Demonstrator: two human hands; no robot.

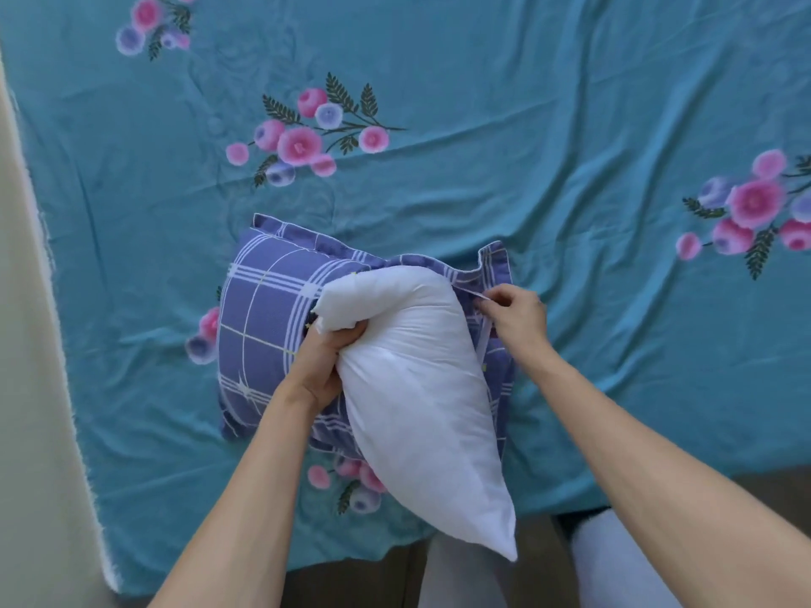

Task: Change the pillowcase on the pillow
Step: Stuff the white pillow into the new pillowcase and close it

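Teal floral sheet (526,190) covers the bed; perhaps a wall (26,344) left

The pillow (417,388) is plain white cloth, smooth with a faint sheen, creased where the left hand (322,366) bunches it. The pillowcase (263,326) is woven cloth — matt, finely textured, violet-blue with white check lines. Its white-edged opening is pinched by the right hand (515,315). The bedsheet (548,125) is thin teal cloth — smooth, slightly lustrous, wrinkled, printed with flowers
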